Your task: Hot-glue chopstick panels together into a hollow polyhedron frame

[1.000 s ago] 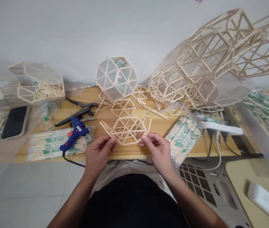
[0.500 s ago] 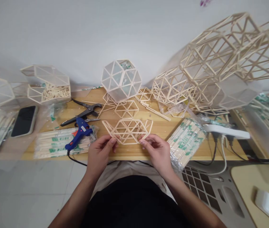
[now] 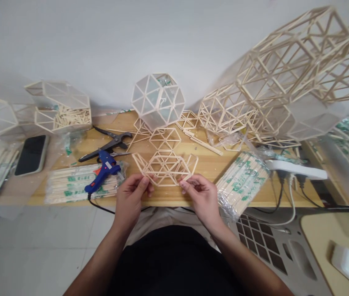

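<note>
A stick frame [image 3: 166, 184] of pale wooden sticks joined into triangles is held between my two hands near the front of the table. My left hand [image 3: 133, 192] pinches its left lower corner between thumb and fingers. At the opposite corner, my right hand [image 3: 201, 196] grips it in the same way. Both fists are closed, with some fingertips hidden behind the sticks. Just beyond the frame lies a flat stick hexagon [image 3: 165, 139]. A blue hot glue gun [image 3: 102, 172] rests to the left of my left hand, on a bag of wrapped sticks [image 3: 69, 185].
Black pliers [image 3: 112, 144] lie behind the glue gun. A panelled polyhedron [image 3: 158, 100] stands by the wall. Large stick lattices [image 3: 285, 70] rise at the right. Bagged chopsticks [image 3: 243, 183] and a white power strip [image 3: 297, 168] sit right of my hands. A phone [image 3: 31, 155] lies left.
The held frame has tilted slightly, its far edge shifting a little. Both hands keep their grip on its corners. The view has shifted slightly.
</note>
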{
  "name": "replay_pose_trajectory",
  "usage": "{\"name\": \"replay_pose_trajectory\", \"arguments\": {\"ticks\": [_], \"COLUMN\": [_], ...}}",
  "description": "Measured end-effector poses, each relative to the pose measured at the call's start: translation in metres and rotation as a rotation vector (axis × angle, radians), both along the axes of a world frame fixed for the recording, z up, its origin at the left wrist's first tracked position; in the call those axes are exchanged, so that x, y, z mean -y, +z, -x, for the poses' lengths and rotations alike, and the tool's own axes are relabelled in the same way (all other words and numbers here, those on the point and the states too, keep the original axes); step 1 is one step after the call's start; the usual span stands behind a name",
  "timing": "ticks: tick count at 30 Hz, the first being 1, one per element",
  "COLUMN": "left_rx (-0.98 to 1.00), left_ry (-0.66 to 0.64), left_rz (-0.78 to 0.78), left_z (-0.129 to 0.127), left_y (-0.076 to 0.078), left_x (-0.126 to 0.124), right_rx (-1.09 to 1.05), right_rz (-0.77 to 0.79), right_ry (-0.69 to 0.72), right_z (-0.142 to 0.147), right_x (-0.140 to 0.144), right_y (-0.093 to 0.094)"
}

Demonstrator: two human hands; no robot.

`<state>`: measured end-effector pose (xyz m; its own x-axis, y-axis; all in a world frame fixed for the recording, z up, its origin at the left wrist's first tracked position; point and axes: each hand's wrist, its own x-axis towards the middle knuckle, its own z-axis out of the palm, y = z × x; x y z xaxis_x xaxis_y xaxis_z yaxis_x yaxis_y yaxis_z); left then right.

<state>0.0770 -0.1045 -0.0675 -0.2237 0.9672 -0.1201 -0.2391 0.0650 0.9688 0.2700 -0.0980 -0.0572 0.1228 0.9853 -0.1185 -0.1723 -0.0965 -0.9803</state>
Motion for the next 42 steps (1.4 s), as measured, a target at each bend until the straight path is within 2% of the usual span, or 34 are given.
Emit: {"name": "replay_pose_trajectory", "arguments": {"ticks": [6,10,19,27,35,42], "left_rx": [-0.022,-0.121,-0.290,-0.277,-0.220,-0.242], "left_ry": [0.015,0.017,0.001,-0.008,-0.012,0.003], "left_rz": [-0.002,0.005,0.007,0.018,0.029,0.031], "left_z": [-0.001,0.002,0.004,0.009,0.007,0.007], "left_y": [-0.002,-0.004,0.003,0.003,-0.003,-0.001], "left_x": [0.001,0.003,0.004,0.003,0.003,0.004], "right_rx": [0.009,0.026,0.030,0.031,0.049,0.100], "right_rz": [0.013,0.020,0.000,-0.010,-0.005,0.015], "right_ry": [0.002,-0.006,-0.021,-0.018,-0.024,-0.011], "right_z": [0.001,0.000,0.003,0.003,0.004,0.004], "right_x": [0.002,0.002,0.002,0.002,0.001,0.003], "right_y": [-0.001,0.000,-0.004,-0.006,-0.006,-0.005]}}
